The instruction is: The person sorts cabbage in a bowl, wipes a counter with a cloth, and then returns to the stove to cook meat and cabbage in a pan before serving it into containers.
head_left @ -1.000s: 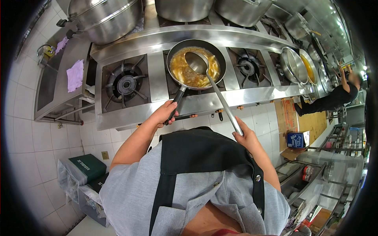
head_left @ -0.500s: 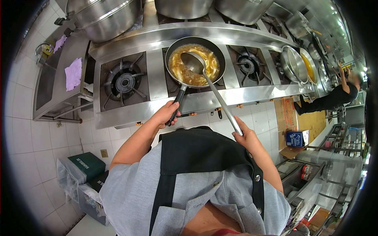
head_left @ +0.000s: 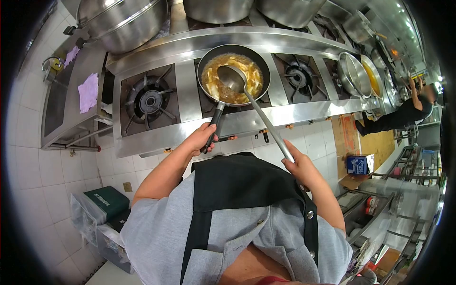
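Observation:
A dark frying pan (head_left: 264, 64) sits over a burner in the middle of the stove, holding brown broth with pale and yellow pieces (head_left: 255, 78). My left hand (head_left: 202, 138) is closed around the pan's black handle. In my right hand (head_left: 298, 162) is the long metal handle of a ladle (head_left: 231, 77). The ladle's bowl rests in the broth near the pan's centre, and its shaft crosses the pan's near rim. What lies inside the ladle's bowl is hard to make out.
Bare burners flank the pan, one on the left (head_left: 151, 99) and one on the right (head_left: 299, 76). Large steel pots (head_left: 121, 28) line the back. Steel bowls (head_left: 354, 75) stand at the stove's right end. A pink cloth (head_left: 88, 92) lies left; another person (head_left: 403, 111) stands far right.
The view has shifted slightly. My left hand still grips the pan handle, and the ladle remains in the broth with almost no movement.

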